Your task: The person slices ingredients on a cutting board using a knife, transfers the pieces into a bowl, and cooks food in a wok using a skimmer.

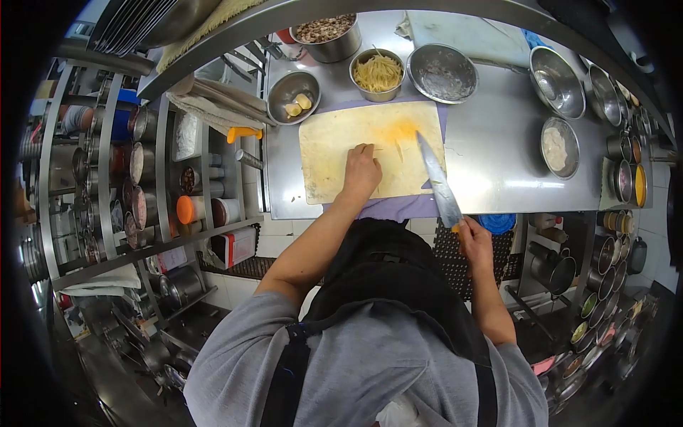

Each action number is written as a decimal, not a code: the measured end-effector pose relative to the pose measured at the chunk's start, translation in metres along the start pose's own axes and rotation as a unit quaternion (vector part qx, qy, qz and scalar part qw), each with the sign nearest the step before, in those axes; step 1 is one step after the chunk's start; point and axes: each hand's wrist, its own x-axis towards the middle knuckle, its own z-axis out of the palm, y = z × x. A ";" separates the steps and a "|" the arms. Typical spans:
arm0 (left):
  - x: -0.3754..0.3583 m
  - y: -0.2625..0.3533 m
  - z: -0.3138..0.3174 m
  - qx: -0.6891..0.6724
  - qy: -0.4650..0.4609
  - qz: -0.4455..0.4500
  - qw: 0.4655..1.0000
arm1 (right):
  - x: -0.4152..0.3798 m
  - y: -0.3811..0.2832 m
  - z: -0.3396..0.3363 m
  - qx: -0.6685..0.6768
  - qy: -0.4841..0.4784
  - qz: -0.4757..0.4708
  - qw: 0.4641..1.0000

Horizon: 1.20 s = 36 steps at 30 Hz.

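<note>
While the right hand (pixel 474 242) is gripping the knife (pixel 439 181), its blade is slanting over the right of the cutting board (pixel 324 146). The left hand (pixel 363 172) is resting mid-board, fingers (pixel 365 149) bent — I can't tell if they're pinching food. Cutting seems to be the step — another slice would be needing the blade beside tucked fingers. Beyond, a bowl (pixel 375 95) is holding yellow strips (pixel 378 73).

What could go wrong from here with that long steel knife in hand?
The left hand rests on a rectangular cream cutting board, and the right hand holds the long steel knife with its blade partly over that board; a leftward slip might cut the left hand. The board lies on a purple cloth, so it could shift if the cloth slides.
</note>
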 end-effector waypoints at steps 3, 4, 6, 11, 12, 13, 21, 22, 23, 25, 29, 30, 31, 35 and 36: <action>0.009 0.006 0.011 -0.033 -0.023 -0.001 0.999 | 0.007 0.001 0.020 -0.096 -0.034 -0.097 0.990; 0.011 0.010 0.012 -0.052 -0.043 -0.001 0.998 | 0.005 -0.007 0.028 -0.093 -0.053 -0.082 0.991; 0.010 0.017 0.013 -0.073 -0.022 -0.023 0.997 | 0.001 -0.023 0.040 -0.077 -0.052 -0.096 0.991; 0.018 0.006 0.006 -0.128 0.010 -0.040 0.991 | -0.003 -0.037 0.044 -0.035 -0.083 -0.057 0.994; 0.025 0.011 -0.005 -0.160 0.024 -0.032 0.986 | -0.002 -0.042 0.044 -0.030 -0.078 -0.059 0.995; 0.033 0.018 -0.019 -0.192 0.038 -0.023 0.980 | -0.002 -0.047 0.043 -0.018 -0.055 -0.101 0.993; 0.186 0.003 -0.052 -0.080 0.053 0.110 0.989 | 0.021 -0.091 0.040 0.072 0.007 -0.076 0.994; 0.197 0.001 -0.058 -0.020 0.015 0.121 0.992 | 0.020 -0.090 0.038 0.082 0.002 -0.061 0.995; 0.203 -0.002 -0.063 -0.026 0.021 0.127 0.991 | 0.020 -0.092 0.038 0.080 0.011 -0.067 0.995; 0.184 0.007 -0.080 -0.106 0.061 0.197 0.973 | 0.011 -0.093 0.041 0.138 0.012 -0.029 0.990; 0.085 0.035 -0.106 -0.098 -0.100 0.427 0.893 | 0.017 -0.136 0.060 0.228 -0.017 -0.063 0.971; 0.071 0.043 -0.117 -0.074 -0.191 0.442 0.873 | 0.019 -0.148 0.063 0.236 -0.039 -0.060 0.969; 0.065 0.046 -0.124 -0.049 -0.282 0.452 0.845 | 0.022 -0.155 0.067 0.236 -0.040 -0.061 0.969; 0.085 0.028 -0.127 -0.030 -0.268 0.434 0.860 | 0.020 -0.176 0.078 0.241 -0.077 -0.080 0.964; 0.094 0.020 -0.128 -0.020 -0.248 0.445 0.861 | 0.015 -0.177 0.078 0.234 -0.083 -0.067 0.966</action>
